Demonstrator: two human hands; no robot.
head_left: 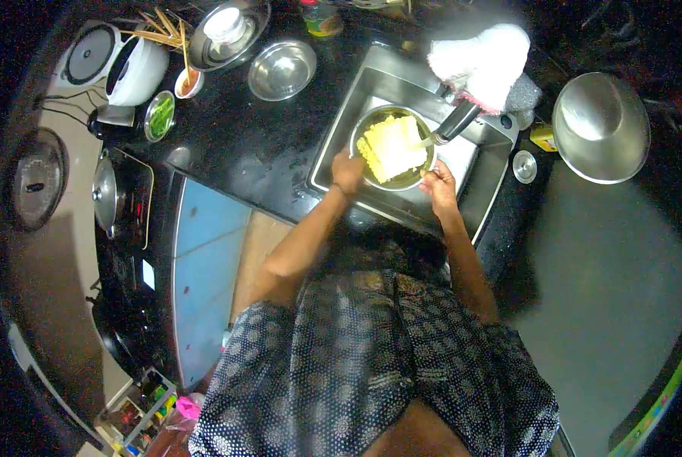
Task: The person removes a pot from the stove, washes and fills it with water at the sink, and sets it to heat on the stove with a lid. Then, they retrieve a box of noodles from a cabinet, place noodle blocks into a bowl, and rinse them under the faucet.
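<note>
A round metal pot (409, 183) sits within the steel sink (371, 72), with pale yellow blocks of dried noodles (390, 151) in it. My left hand (347, 171) is closed on the pot's left side, its fingertips partly hidden. On the lower right, my right hand (438, 184) pinches the pot's rim or handle. The black tap (458, 120) reaches over the noodles, and what looks like a stream of water falls from its tip. A white cloth (482, 65) is draped over the tap's body.
Left of the sink, the dark counter holds a steel bowl (282, 71), a bowl of green vegetables (160, 116) and a small bowl with chopsticks (189, 82). A lidded pan (106, 194) stands farther left. On the right are a large steel bowl (601, 128) and a small dish (524, 166).
</note>
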